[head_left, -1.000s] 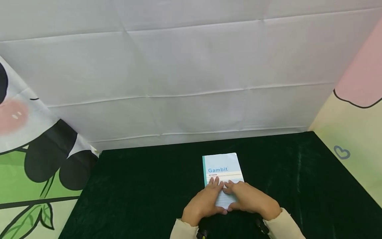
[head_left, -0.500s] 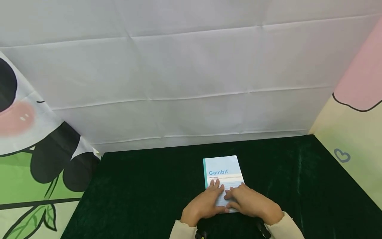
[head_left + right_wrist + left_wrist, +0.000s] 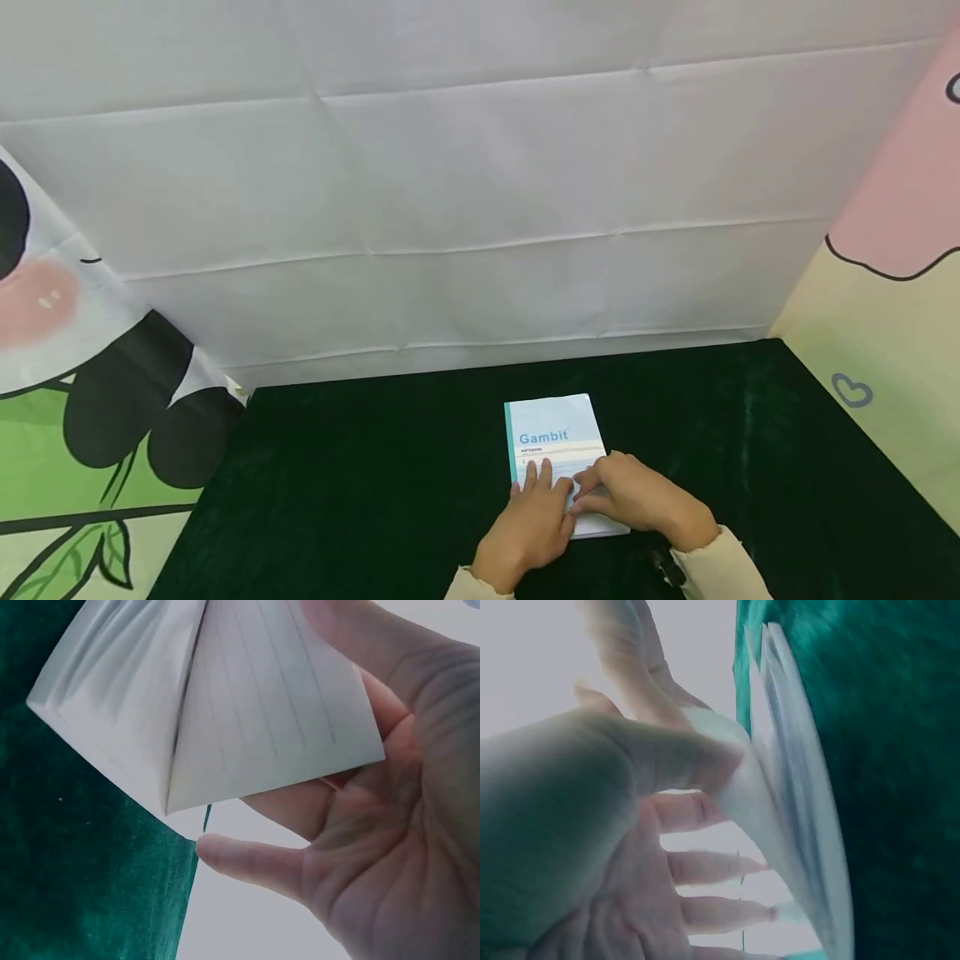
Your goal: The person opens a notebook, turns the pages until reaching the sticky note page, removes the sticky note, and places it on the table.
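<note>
A notebook [image 3: 555, 417] with a pale blue cover, a teal spine and the word Gambit lies on dark green cloth. My left hand [image 3: 528, 521] rests on the lower left of its cover, fingers straight and spread. In the left wrist view the thumb [image 3: 682, 761] touches a pale leaf that rises off the page stack [image 3: 802, 772]. My right hand [image 3: 641, 492] is at the notebook's lower right side. Seen from the right wrist, it pinches a lined leaf [image 3: 255, 697] between thumb and fingers, lifted from the pages [image 3: 112, 697] below.
The green cloth [image 3: 375, 467] covers the table around the notebook. A white cloth backdrop [image 3: 450, 183] hangs behind. Printed cartoon panels stand at the sides, a black-and-white figure [image 3: 127, 383] on the left and a pink and cream panel [image 3: 870, 333] on the right.
My right hand's fingers have closed on a leaf and lifted it. My left hand has turned, its thumb drawing in, and now lies more upright along the notebook's lower part.
</note>
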`<state>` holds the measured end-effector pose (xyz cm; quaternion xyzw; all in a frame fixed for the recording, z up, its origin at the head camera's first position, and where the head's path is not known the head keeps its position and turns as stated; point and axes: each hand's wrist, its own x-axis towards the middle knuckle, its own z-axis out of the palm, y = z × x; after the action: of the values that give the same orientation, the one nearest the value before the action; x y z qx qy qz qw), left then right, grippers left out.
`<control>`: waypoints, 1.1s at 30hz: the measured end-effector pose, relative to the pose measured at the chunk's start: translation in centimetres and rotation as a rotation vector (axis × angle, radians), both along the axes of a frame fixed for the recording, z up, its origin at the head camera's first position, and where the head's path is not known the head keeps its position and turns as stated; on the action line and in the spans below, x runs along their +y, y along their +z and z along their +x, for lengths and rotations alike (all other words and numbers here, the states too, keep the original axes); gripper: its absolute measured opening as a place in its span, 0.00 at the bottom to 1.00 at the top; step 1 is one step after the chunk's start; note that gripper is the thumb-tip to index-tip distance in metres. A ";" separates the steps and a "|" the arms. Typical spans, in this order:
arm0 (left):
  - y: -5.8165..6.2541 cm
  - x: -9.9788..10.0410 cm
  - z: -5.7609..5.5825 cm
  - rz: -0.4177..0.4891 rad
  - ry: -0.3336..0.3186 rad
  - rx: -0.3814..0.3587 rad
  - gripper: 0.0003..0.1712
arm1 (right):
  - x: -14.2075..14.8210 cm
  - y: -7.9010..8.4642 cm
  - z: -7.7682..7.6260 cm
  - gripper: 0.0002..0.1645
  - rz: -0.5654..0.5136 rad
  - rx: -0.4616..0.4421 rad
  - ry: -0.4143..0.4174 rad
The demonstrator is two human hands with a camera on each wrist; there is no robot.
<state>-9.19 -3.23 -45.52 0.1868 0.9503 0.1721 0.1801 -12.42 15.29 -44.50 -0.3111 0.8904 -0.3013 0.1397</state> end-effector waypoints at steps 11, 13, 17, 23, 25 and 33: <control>-0.2 -0.9 -0.6 0.096 -0.007 0.012 0.16 | 0.6 -0.2 -0.4 0.05 0.007 0.018 -0.034; -0.1 -1.0 -0.7 0.102 -0.004 0.000 0.17 | 0.7 0.0 -0.5 0.04 0.027 0.033 -0.057; 0.1 -1.2 -0.9 0.113 0.005 -0.021 0.21 | 1.0 0.4 -0.5 0.05 0.017 0.010 -0.076; 0.1 -1.4 -0.9 0.125 0.005 -0.020 0.27 | 1.5 0.7 -0.4 0.07 0.012 -0.091 -0.043; 0.0 -1.4 -0.9 0.117 0.000 -0.010 0.29 | 1.5 0.6 -0.3 0.05 0.039 -0.114 -0.037; -0.1 -1.4 -0.9 0.057 -0.032 0.056 0.32 | 1.6 0.6 -0.5 0.16 0.077 -0.107 -0.028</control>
<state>-10.07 -4.61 -45.62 0.2118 0.9466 0.1908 0.1506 -12.89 16.86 -43.92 -0.2765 0.8969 -0.2849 0.1947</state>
